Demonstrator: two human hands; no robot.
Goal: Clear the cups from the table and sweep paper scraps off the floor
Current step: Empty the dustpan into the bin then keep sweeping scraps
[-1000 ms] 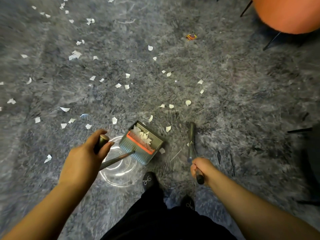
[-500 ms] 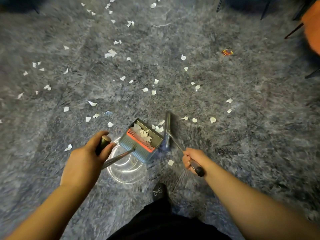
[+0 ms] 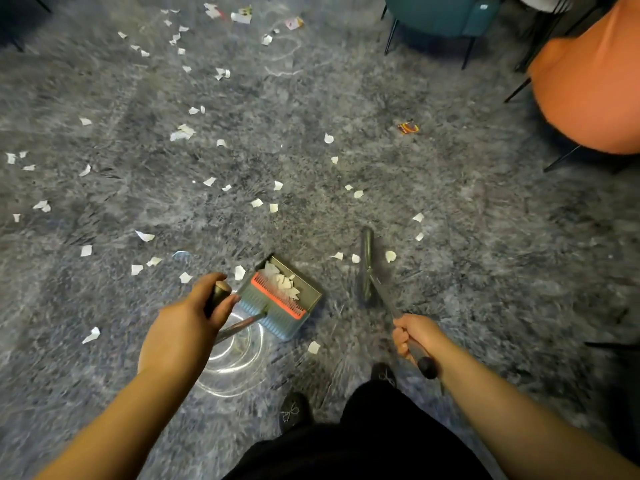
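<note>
Grey shaggy carpet floor (image 3: 485, 237) strewn with white paper scraps (image 3: 256, 203). Grey-blue dustpan with orange comb (image 3: 282, 296) (scraps inside) rests ahead. Left hand (image 3: 187, 327) clenches its long handle; right hand (image 3: 415, 336), forearm extended, grips dark broom (image 3: 366, 265).

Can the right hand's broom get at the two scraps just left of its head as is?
Probably yes: the right hand holds the broom beside those scraps, with bare carpet between.

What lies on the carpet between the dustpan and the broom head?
In the head view, two white scraps lie between dustpan and broom head; otherwise bare carpet.
</note>
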